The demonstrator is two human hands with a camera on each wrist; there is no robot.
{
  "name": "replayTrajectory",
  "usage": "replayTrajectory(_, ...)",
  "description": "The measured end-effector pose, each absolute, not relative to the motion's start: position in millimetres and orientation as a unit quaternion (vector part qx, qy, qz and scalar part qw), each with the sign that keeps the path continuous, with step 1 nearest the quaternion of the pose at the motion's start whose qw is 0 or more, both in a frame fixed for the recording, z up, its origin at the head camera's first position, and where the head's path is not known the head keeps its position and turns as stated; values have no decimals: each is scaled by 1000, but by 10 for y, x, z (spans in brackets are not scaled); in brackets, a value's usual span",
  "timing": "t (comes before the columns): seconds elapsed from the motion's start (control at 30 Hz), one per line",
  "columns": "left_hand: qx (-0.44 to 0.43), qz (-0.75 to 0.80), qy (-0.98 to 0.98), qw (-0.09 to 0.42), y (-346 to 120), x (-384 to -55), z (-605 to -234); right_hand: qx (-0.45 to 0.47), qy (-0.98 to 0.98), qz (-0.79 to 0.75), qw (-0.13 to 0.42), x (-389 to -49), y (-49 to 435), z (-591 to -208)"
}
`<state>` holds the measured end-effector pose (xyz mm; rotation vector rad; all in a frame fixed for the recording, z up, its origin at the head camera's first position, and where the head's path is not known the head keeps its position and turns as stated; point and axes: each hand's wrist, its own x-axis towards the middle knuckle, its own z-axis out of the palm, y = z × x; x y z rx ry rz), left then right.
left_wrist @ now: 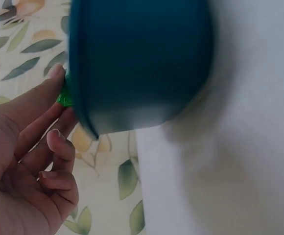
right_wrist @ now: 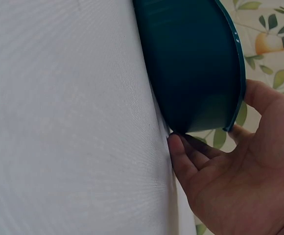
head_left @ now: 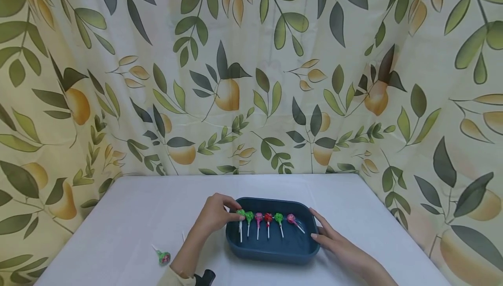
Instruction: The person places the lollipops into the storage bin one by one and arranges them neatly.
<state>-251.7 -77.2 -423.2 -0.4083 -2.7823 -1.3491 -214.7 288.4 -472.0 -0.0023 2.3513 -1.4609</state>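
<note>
In the head view, a dark blue tray [head_left: 275, 257] stands on the white table with several wrapped lollipops in a row inside. My left hand [head_left: 216, 213] is over its left end and pinches a green lollipop [head_left: 241, 212] by its wrapped head, stick pointing toward me. Beside it in the row are another green lollipop [head_left: 249, 217], a pink lollipop [head_left: 258, 217], a red lollipop [head_left: 268, 218], one more green lollipop [head_left: 278, 218] and a tilted pink lollipop [head_left: 291, 219]. My right hand [head_left: 334, 238] holds the tray's right end, thumb at the rim, fingertips low on its side in the right wrist view.
A green and pink lollipop [head_left: 163, 258] lies on the table left of my left forearm. A thin white stick [head_left: 183, 236] shows beside that forearm, its other end hidden. Behind the table [head_left: 165, 190] hangs a leaf-patterned curtain [head_left: 251, 72].
</note>
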Motion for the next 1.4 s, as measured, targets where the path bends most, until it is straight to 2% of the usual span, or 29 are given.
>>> replayTrajectory(0.7, -92, -392, -915, 7, -594, -2549, -4501, -11, 827, -530, 188, -2151, 2901, -4731)
replayTrajectory(1.4, -99, -319, -942, 48, -510, -2524, -4582, -2, 832, -523, 188, -2154, 2894, -4734)
